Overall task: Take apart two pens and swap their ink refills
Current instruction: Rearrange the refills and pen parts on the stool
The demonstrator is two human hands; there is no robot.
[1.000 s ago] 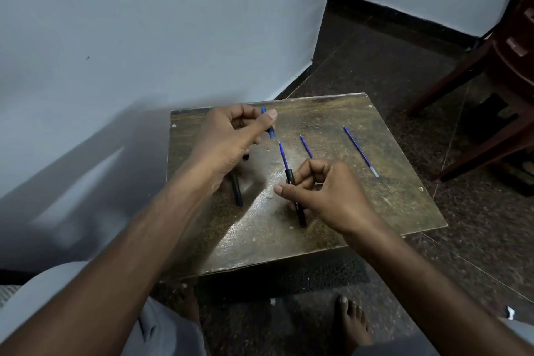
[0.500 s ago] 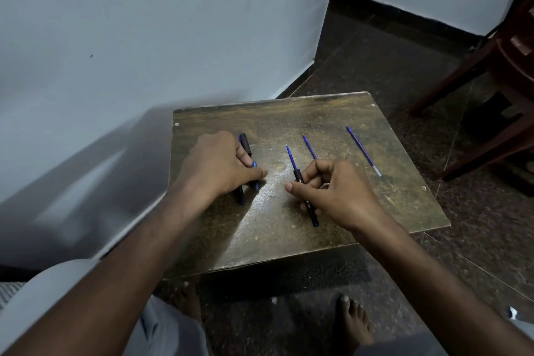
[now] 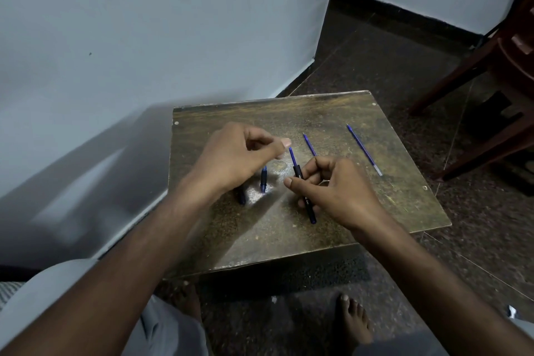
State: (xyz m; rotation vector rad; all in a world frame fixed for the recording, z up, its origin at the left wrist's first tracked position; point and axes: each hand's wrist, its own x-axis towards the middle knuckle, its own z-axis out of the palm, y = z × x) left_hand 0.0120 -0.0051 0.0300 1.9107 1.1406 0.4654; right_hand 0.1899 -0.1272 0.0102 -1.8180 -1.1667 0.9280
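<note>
My right hand (image 3: 335, 193) grips a black pen barrel (image 3: 305, 199) held slanted just above the small wooden table (image 3: 404, 199). A blue refill (image 3: 293, 156) sticks out of the barrel's top. My left hand (image 3: 237, 156) hovers with curled fingers, its thumb and forefinger right at the refill's top end; whether they pinch it is unclear. A short blue pen piece (image 3: 263, 180) and a dark pen piece (image 3: 241, 197) lie on the table under that hand. A second blue refill (image 3: 309, 144) lies behind my right hand. A third refill (image 3: 364, 151) lies farther right.
A grey wall runs along the table's left and back. A dark wooden chair (image 3: 502, 72) stands on the floor at the right. My bare feet (image 3: 355, 324) are on the dark floor below the table's front edge.
My left hand set the blue piece down on the table, then rose and moved right to the refill's top end. My right hand still holds the black barrel.
</note>
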